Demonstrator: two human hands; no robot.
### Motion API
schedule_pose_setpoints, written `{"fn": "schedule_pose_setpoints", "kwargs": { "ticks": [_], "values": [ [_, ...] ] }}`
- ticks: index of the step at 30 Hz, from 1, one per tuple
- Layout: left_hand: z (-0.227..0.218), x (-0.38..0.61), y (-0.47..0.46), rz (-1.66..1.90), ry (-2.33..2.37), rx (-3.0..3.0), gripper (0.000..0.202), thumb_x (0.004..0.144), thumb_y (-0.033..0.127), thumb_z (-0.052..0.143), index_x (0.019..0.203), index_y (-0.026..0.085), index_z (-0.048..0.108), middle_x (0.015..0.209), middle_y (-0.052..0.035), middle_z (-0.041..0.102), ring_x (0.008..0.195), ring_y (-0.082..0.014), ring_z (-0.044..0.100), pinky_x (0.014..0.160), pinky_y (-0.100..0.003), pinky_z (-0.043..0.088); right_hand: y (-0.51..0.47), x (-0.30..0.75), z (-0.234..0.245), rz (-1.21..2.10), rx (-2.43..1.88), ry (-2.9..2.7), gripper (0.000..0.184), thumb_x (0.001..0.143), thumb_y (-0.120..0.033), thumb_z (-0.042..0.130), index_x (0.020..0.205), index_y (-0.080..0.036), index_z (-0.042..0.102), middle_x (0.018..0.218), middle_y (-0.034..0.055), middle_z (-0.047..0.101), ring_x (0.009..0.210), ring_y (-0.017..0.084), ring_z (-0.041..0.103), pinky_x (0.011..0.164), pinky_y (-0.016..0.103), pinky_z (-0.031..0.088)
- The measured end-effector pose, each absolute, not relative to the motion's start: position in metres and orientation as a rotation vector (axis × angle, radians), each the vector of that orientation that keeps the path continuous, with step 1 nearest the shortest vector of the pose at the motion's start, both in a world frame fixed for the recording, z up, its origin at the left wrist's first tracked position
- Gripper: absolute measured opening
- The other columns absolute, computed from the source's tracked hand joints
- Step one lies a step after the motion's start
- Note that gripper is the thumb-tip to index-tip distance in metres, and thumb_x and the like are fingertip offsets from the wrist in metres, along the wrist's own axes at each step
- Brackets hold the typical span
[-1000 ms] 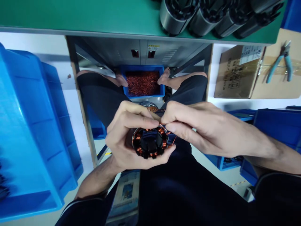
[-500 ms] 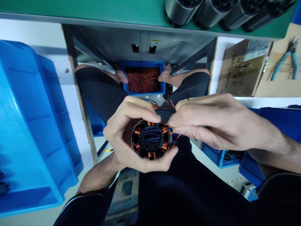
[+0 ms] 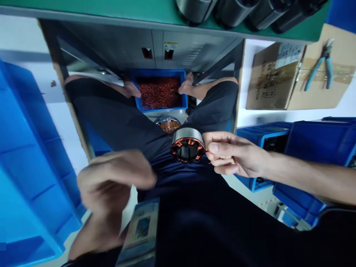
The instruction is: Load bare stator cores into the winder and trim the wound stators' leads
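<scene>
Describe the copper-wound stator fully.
The stator is a short ring with a smooth, silvery, metal-looking outer band, black inner parts and orange-brown, copper-looking windings spaced around its open center. It is tilted, wound end toward the camera, in front of the person's dark clothing. The right hand pinches at its right edge; whether it grips ring or wire is unclear.

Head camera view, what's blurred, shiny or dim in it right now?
Head view: the left hand is heavily blurred, while the right hand and ring look clearer; head view again: the ring's metal catches light; head view too: the cabinet under the bench looks dim.
</scene>
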State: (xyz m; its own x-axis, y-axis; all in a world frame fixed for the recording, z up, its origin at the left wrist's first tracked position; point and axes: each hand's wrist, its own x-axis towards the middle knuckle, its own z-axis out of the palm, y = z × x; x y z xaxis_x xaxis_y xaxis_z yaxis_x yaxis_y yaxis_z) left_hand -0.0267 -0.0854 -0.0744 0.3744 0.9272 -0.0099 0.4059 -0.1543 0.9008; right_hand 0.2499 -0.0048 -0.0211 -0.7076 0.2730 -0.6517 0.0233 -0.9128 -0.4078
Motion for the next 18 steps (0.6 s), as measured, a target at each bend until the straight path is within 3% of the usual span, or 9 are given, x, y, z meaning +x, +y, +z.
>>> {"fn": "schedule_pose_setpoints", "kwargs": {
  "ticks": [2,4,5,7,10,13,15,18],
  "values": [
    [-0.078,-0.023,-0.071,1.000,1.213,1.860,0.050,0.092,0.074,0.084,0.128,0.041,0.076,0.129,-0.0021,0.086,0.125,-0.0354,0.084,0.091,-0.058,0.074,-0.008,0.248,-0.018,2.757,-1.120,-0.502,0.044,0.103,-0.051,0.084,0.088,-0.022,0.055,0.064,-0.0141,0.028,0.050,0.004,0.014,0.045,0.020,0.020],
    [-0.082,-0.015,-0.055,1.158,1.137,1.861,0.048,0.088,0.059,0.095,0.128,0.039,0.078,0.126,-0.0020,0.088,0.122,-0.0326,0.085,0.100,-0.053,0.074,0.001,0.244,-0.008,2.731,-1.101,-0.731,0.042,0.106,-0.054,0.079,0.088,-0.023,0.056,0.065,-0.0126,0.033,0.049,0.005,0.016,0.044,0.021,0.021],
    [-0.083,-0.009,-0.048,1.123,1.074,1.769,0.043,0.089,0.056,0.094,0.125,0.037,0.080,0.118,-0.0024,0.089,0.113,-0.0307,0.087,0.097,-0.049,0.074,0.009,0.243,-0.002,2.668,-1.100,-0.971,0.041,0.108,-0.054,0.077,0.088,-0.023,0.057,0.064,-0.0113,0.035,0.049,0.005,0.019,0.043,0.022,0.023],
    [-0.082,0.001,-0.043,0.840,0.895,1.390,0.038,0.095,0.065,0.085,0.109,0.030,0.083,0.097,-0.0044,0.089,0.088,-0.0278,0.088,0.076,-0.041,0.073,0.030,0.241,0.008,2.418,-1.042,-1.627,0.040,0.109,-0.050,0.075,0.083,-0.025,0.060,0.063,-0.0084,0.038,0.051,0.008,0.022,0.044,0.025,0.027],
    [-0.076,0.012,-0.045,0.428,0.563,0.873,0.056,0.104,0.074,0.059,0.096,0.024,0.084,0.088,-0.0096,0.088,0.066,-0.0278,0.084,0.053,-0.036,0.065,0.056,0.248,0.015,1.874,-0.791,-2.489,0.039,0.110,-0.034,0.069,0.072,-0.027,0.063,0.063,-0.0045,0.042,0.056,0.012,0.025,0.049,0.030,0.034],
    [-0.068,0.012,-0.046,0.479,0.689,1.013,0.031,0.099,0.051,0.077,0.117,0.025,0.080,0.105,-0.0084,0.089,0.079,-0.0253,0.086,0.066,-0.035,0.070,0.068,0.260,0.021,1.422,-0.631,-2.765,0.036,0.113,-0.039,0.066,0.079,-0.029,0.074,0.064,-0.0040,0.052,0.059,0.013,0.036,0.061,0.033,0.046],
    [-0.065,0.007,-0.044,0.691,0.914,1.414,0.041,0.090,0.029,0.087,0.129,0.027,0.074,0.118,-0.0070,0.087,0.098,-0.0240,0.086,0.084,-0.036,0.072,0.072,0.265,0.032,1.232,-0.720,-2.666,0.036,0.109,-0.059,0.073,0.091,-0.029,0.083,0.071,-0.0042,0.064,0.066,0.012,0.051,0.076,0.035,0.054],
    [-0.061,-0.004,-0.038,0.925,0.996,1.918,0.045,0.092,0.015,0.082,0.134,0.029,0.071,0.133,-0.0099,0.081,0.117,-0.0254,0.083,0.091,-0.039,0.072,0.075,0.266,0.044,1.401,-1.098,-2.295,0.044,0.101,-0.070,0.079,0.101,-0.026,0.087,0.091,-0.0013,0.079,0.084,0.013,0.069,0.081,0.030,0.056]
  ]
}}
